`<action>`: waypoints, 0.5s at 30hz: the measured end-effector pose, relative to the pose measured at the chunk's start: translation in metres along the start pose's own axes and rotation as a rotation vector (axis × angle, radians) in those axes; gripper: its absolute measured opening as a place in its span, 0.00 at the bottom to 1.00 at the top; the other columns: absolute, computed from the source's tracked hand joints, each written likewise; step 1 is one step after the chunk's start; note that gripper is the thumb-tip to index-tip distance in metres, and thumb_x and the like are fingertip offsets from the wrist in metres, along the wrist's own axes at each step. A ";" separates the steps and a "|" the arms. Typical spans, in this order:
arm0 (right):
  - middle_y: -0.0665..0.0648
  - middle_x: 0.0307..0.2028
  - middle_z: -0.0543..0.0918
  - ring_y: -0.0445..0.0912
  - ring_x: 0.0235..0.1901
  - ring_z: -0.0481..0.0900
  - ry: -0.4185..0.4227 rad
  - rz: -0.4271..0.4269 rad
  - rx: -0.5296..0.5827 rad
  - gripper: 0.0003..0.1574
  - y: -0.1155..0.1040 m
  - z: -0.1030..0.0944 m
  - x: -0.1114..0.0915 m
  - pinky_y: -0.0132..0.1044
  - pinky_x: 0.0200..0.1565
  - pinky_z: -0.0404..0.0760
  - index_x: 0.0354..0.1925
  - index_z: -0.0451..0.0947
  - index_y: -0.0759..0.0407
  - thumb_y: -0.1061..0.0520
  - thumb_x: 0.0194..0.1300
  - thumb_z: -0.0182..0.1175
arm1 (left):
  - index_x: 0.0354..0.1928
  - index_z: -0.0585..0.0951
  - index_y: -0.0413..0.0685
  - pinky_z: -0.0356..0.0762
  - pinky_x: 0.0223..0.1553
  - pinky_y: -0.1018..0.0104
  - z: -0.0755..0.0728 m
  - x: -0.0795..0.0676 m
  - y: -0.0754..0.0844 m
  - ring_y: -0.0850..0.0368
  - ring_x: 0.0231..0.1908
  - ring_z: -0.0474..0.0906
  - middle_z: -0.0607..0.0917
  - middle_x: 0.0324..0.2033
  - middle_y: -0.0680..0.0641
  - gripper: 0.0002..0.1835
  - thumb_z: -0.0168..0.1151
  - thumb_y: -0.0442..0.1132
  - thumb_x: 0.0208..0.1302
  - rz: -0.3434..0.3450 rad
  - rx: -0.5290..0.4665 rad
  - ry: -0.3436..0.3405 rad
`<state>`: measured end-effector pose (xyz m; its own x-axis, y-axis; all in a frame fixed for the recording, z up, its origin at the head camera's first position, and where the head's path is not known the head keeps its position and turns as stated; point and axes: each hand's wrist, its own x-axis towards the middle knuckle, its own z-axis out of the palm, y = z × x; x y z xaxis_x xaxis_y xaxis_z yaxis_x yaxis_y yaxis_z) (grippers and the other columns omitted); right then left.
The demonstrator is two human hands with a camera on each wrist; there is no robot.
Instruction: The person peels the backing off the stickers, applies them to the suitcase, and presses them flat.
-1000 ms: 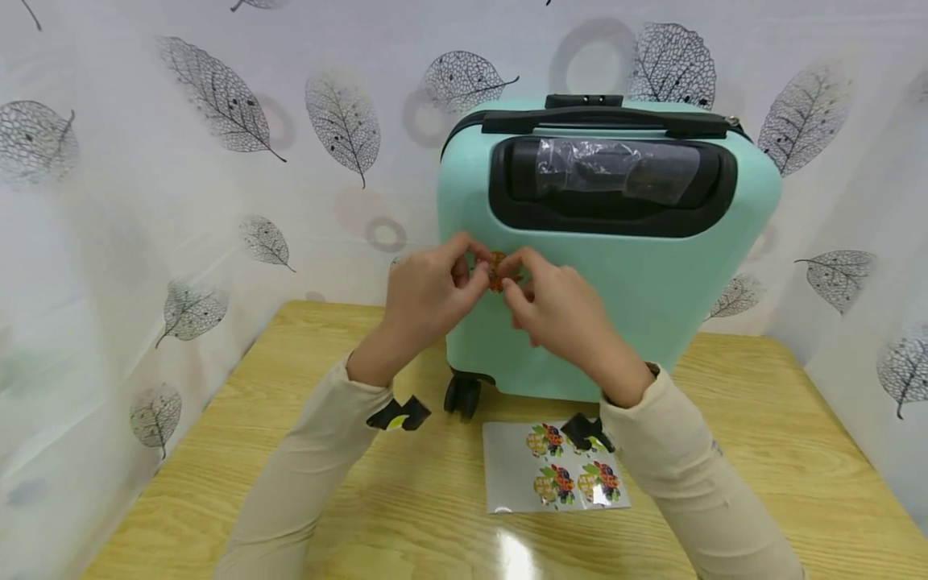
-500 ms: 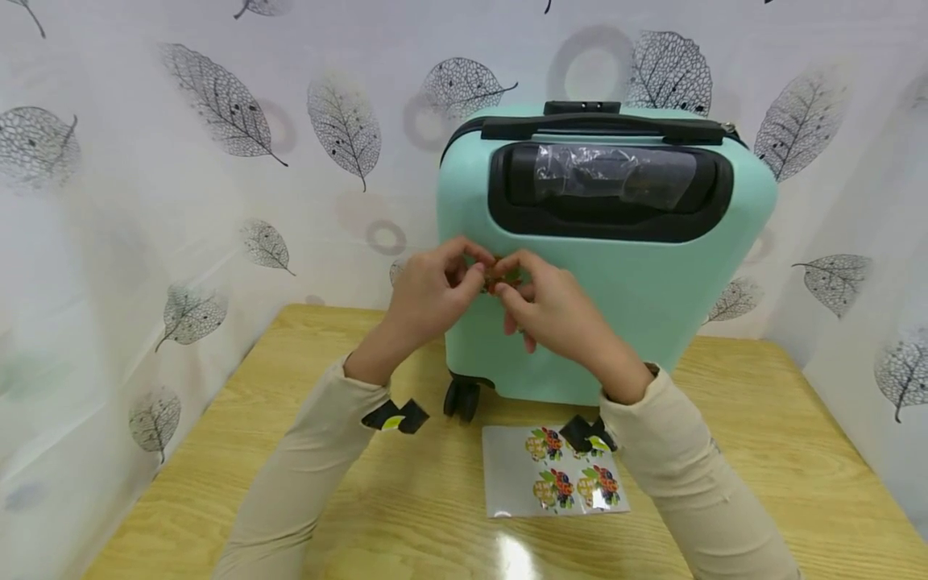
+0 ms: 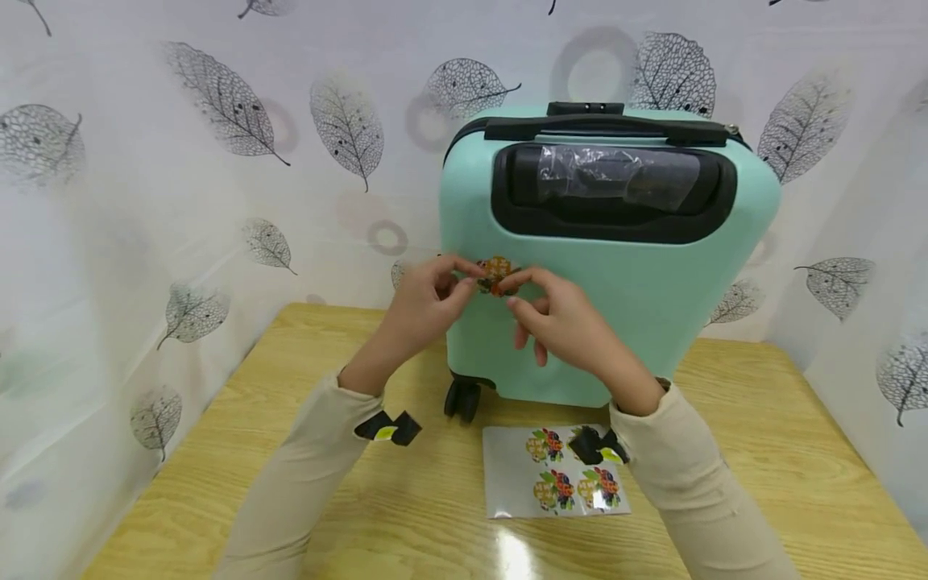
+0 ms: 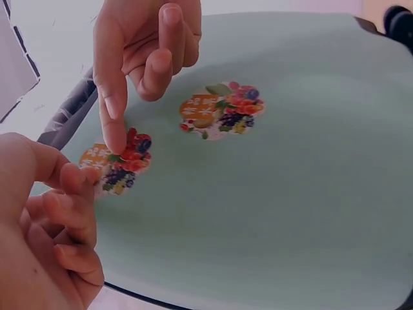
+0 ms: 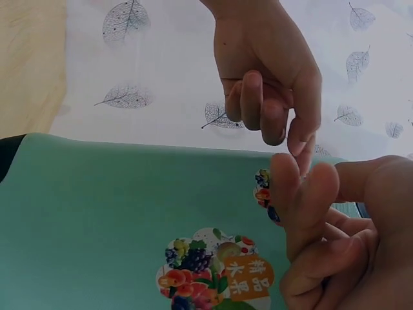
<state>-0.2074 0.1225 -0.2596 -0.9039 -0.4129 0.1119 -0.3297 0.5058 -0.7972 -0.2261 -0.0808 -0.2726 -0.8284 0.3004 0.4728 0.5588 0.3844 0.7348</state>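
A fruit sticker (image 3: 497, 267) with an orange lettered patch lies against the upper left of a mint-green suitcase (image 3: 623, 314). My left hand (image 3: 428, 302) is at the sticker's left edge, its index finger stretched toward it and its thumb apart below. From the other side, my right hand (image 3: 561, 314) touches the sticker with a straight index fingertip; its other fingers are loosely bent. The left wrist view shows this fingertip on the sticker's berries (image 4: 132, 161). A second fruit sticker (image 4: 239, 106) lies flat on the suitcase beside it, hidden by my right hand in the head view.
On the wooden table (image 3: 391, 499), a white sheet (image 3: 507, 475) bearing several fruit stickers lies in front of the suitcase. Black wheels (image 3: 461, 397) stand at the suitcase's lower left. A leaf-patterned curtain (image 3: 341, 217) hangs behind and at both sides.
Both hands have loosened from pinching the sticker's edges and shifted slightly down and apart. More of the sticker now shows, with the right index finger straighter on it.
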 end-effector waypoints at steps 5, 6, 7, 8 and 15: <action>0.59 0.20 0.81 0.51 0.10 0.73 -0.024 -0.006 0.036 0.19 0.008 -0.001 -0.002 0.40 0.14 0.67 0.61 0.68 0.54 0.55 0.75 0.48 | 0.47 0.82 0.46 0.58 0.14 0.67 0.002 -0.006 -0.008 0.58 0.12 0.60 0.74 0.14 0.49 0.11 0.51 0.35 0.70 -0.081 -0.088 -0.050; 0.58 0.20 0.81 0.51 0.10 0.73 -0.029 -0.001 0.046 0.19 0.010 -0.001 -0.002 0.41 0.14 0.67 0.61 0.68 0.54 0.55 0.75 0.48 | 0.48 0.82 0.46 0.58 0.14 0.67 0.003 -0.007 -0.009 0.58 0.12 0.61 0.74 0.14 0.49 0.12 0.51 0.35 0.70 -0.093 -0.105 -0.060; 0.58 0.20 0.81 0.51 0.10 0.73 -0.032 0.003 0.053 0.19 0.012 0.000 -0.002 0.42 0.14 0.68 0.61 0.68 0.53 0.55 0.75 0.48 | 0.48 0.82 0.47 0.58 0.14 0.67 0.004 -0.008 -0.011 0.58 0.12 0.61 0.75 0.15 0.48 0.12 0.50 0.35 0.71 -0.107 -0.121 -0.070; 0.58 0.20 0.81 0.51 0.10 0.73 -0.036 0.008 0.063 0.20 0.013 0.000 -0.002 0.43 0.14 0.69 0.62 0.68 0.53 0.55 0.75 0.48 | 0.49 0.82 0.47 0.59 0.14 0.67 0.005 -0.009 -0.011 0.58 0.12 0.61 0.75 0.15 0.47 0.12 0.50 0.35 0.71 -0.119 -0.135 -0.079; 0.57 0.20 0.81 0.50 0.10 0.73 -0.064 0.014 0.084 0.21 0.020 0.005 -0.004 0.38 0.14 0.67 0.63 0.68 0.56 0.55 0.75 0.48 | 0.51 0.82 0.50 0.59 0.14 0.67 0.010 -0.015 -0.016 0.59 0.11 0.60 0.75 0.19 0.31 0.14 0.48 0.36 0.72 -0.165 -0.179 -0.127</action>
<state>-0.2093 0.1304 -0.2790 -0.8881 -0.4552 0.0646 -0.2911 0.4478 -0.8454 -0.2227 -0.0827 -0.2965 -0.8898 0.3580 0.2831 0.3915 0.2799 0.8766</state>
